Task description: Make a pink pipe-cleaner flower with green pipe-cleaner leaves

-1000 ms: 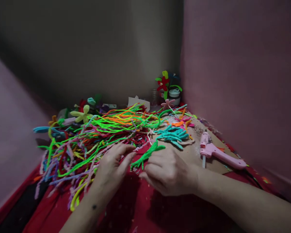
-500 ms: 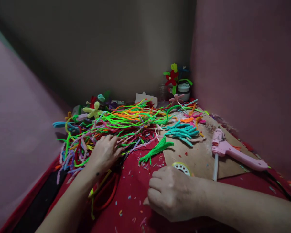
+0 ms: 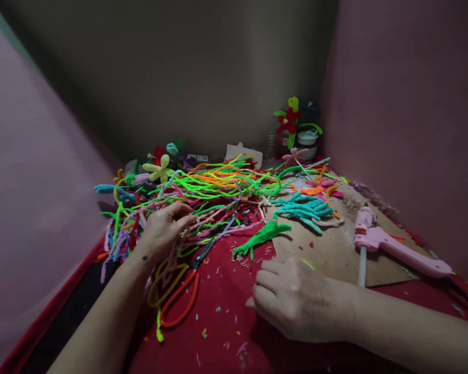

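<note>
My left hand [image 3: 166,228] is at the near edge of a tangled pile of pipe cleaners [image 3: 222,179]. Its thumb and index finger come together on a pink pipe cleaner there. Below that hand lies a pair of scissors [image 3: 179,306] with orange-red and yellowish handles, its blades partly under the strands. Over the red cloth [image 3: 218,343], my right hand [image 3: 292,298] is closed in a fist; what it holds, if anything, is hidden. A yellow-rimmed tape roll [image 3: 307,264] peeks out behind it. A bundle of green pipe cleaner pieces [image 3: 263,237] rests between the hands.
A pink glue gun [image 3: 398,246] with a glue stick lies across brown cardboard [image 3: 323,254] at right. Blue pipe cleaner pieces [image 3: 306,209] lie on the cardboard. Pipe cleaner flowers [image 3: 287,120] and a lidded cup [image 3: 307,145] stand at the back. Scraps of fuzz dot the cloth.
My left hand has lifted off the scissors toward the pile, uncovering their handles and pivot. My right fist hides more of the tape roll. The whole view has shifted slightly.
</note>
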### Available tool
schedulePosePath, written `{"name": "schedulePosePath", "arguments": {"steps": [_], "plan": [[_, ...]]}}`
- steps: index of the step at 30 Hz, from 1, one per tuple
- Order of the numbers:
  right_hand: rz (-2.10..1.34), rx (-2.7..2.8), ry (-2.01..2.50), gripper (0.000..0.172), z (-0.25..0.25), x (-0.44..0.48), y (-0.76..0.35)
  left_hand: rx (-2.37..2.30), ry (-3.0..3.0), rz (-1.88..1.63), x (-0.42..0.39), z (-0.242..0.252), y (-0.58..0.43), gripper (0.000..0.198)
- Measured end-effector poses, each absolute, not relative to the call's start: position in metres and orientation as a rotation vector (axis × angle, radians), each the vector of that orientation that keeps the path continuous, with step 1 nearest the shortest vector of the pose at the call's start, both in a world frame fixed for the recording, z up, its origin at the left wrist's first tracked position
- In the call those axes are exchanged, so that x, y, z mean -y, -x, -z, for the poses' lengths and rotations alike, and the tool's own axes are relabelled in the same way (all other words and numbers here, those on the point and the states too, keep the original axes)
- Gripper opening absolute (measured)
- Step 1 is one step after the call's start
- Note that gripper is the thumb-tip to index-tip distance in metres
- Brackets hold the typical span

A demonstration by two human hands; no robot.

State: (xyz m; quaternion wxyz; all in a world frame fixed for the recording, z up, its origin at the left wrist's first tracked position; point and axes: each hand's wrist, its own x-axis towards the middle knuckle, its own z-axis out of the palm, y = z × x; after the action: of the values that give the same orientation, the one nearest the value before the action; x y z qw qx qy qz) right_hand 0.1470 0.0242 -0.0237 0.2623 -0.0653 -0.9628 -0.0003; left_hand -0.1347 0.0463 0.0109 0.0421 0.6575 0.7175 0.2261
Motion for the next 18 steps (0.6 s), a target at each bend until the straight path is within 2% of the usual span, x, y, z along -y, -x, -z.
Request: {"name": "schedulePosePath", "arguments": {"steps": [3, 7, 14, 18], "plan": [[0.002, 2.698, 0.362, 0.014, 0.007, -0.033, -0.143, -2.010, -2.322, -0.450, -0.038, -0.005, 0.124, 0.020], [-0.029, 2.865, 0.589, 0.012, -0.017, -0.052, -0.126, -2.117, -2.579, -0.173, -0.039, 0.011, 0.123, 0.021], [-0.110, 2.867, 0.671, 0.018, -0.008, -0.088, -0.074, -2.240, -2.342, -0.504, -0.049, 0.022, 0.139, 0.021], [0.023, 2.901, 0.753, 0.022, 0.005, -0.102, -0.047, -2.275, -2.266, -0.585, -0.051, 0.026, 0.141, 0.024]]}}
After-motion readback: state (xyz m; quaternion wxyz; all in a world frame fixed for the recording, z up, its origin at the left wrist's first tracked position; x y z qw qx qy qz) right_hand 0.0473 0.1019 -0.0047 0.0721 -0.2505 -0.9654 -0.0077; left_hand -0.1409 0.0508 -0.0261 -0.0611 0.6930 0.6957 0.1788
